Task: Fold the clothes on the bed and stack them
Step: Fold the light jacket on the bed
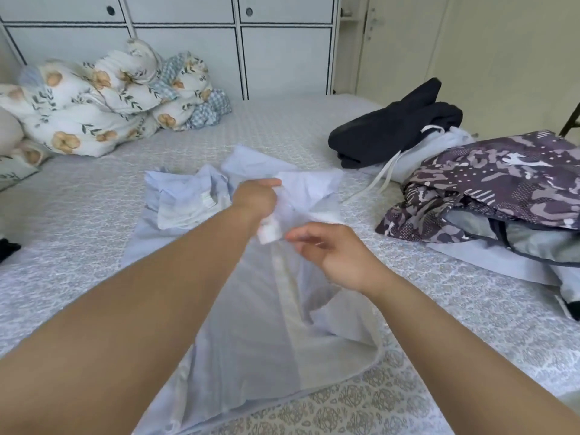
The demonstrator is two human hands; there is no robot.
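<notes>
Shirt (251, 309) flat on the bed (78, 246), long axis six to twelve o'clock, left hand (255, 199) pinching the placket near the collar, right hand (329, 251) loosely spread just at four o'clock of it, nearer the front edge.

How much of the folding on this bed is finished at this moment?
Little looks finished: I see no neat stack. In hand: the pale blue button shirt lies spread on the bed, the left hand gripping its fabric, the right hand beside its placket. Left: the black garment, the white drawstring garment beneath it and the purple camouflage-print garment lie heaped unfolded.
</notes>
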